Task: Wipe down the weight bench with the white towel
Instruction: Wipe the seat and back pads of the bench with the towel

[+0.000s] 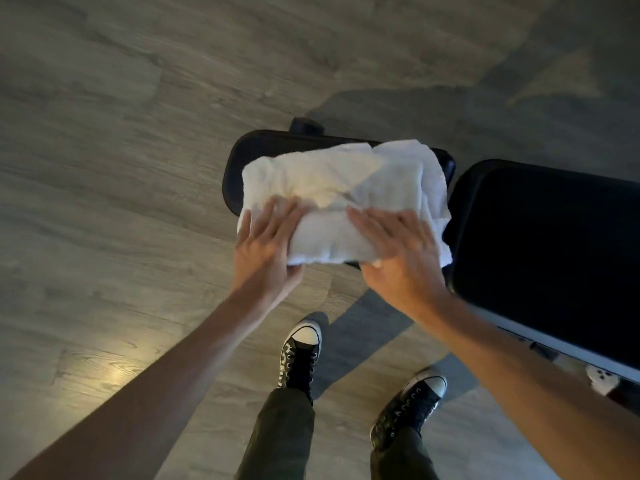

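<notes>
A crumpled white towel [346,192] lies spread over the small black seat pad [239,157] of the weight bench and covers most of it. My left hand [265,251] grips the towel's near left edge, fingers on top and thumb under the fold. My right hand [398,254] presses flat on the towel's near right part with fingers spread. The larger black back pad [540,237] of the bench reaches off to the right, apart from the towel except at its hanging right corner.
Grey wood-look floor surrounds the bench. My two feet in black and white sneakers [301,355] stand just in front of the seat pad. A black bench foot [306,126] shows behind the seat. A small white and red object [602,379] lies under the back pad.
</notes>
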`<state>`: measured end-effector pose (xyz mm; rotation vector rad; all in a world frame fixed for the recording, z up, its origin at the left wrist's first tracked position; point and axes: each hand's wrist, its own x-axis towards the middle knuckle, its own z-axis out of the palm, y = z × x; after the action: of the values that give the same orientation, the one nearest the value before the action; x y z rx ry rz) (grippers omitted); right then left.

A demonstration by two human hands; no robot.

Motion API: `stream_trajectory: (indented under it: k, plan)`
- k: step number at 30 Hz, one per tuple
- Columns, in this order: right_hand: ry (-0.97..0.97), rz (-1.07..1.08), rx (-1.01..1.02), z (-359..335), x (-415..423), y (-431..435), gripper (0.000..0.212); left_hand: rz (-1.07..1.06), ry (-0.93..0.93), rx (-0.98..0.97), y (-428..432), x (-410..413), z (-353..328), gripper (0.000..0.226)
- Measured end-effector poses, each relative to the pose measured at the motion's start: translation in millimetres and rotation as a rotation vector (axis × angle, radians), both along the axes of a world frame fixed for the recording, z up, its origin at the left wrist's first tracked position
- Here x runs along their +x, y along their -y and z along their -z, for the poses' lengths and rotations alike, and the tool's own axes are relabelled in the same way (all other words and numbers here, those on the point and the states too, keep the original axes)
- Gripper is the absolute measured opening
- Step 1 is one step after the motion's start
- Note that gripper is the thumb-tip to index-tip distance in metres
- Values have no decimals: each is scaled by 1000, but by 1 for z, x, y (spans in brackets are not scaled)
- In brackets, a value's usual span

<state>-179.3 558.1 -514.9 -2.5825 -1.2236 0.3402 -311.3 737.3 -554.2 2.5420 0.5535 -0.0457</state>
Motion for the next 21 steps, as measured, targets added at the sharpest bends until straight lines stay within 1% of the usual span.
stream_trajectory:
  k: [3, 5, 6, 7, 8, 9, 11, 12, 14, 17, 21]
  plan:
    - [43, 39, 198, -20, 43, -28, 57, -160, 204, 2, -15, 46, -13, 71]
    - [104, 60, 269, -27, 70, -44, 57, -210, 335, 46, -25, 73, -16, 61]
    - [123, 69, 278, -29, 78, -49, 57, -221, 350, 69, -26, 82, -16, 60]
    - [121, 75, 256, -29, 83, -51, 58, -212, 316, 75, -26, 87, -13, 61]
    - [89, 77, 194, -25, 83, -53, 60, -172, 238, 57, -24, 89, -7, 66]
    - [29, 70, 84, -19, 81, -53, 64, -99, 128, 24, -21, 88, 0, 72]
    - [-90, 32, -215, -1, 73, -47, 74, 67, -85, -3, -15, 81, 18, 82]
    - [-111, 25, -308, 9, 69, -44, 78, 109, -129, 7, -13, 78, 25, 85]
    - [-93, 34, -319, 20, 61, -37, 79, 110, -118, 30, -8, 74, 32, 90]
    - [-69, 76, -241, 20, 39, -22, 80, 88, -81, 49, 6, 55, 33, 92]
    - [-75, 92, -229, 9, -11, 16, 89, 105, -103, 35, 39, 13, 22, 95]
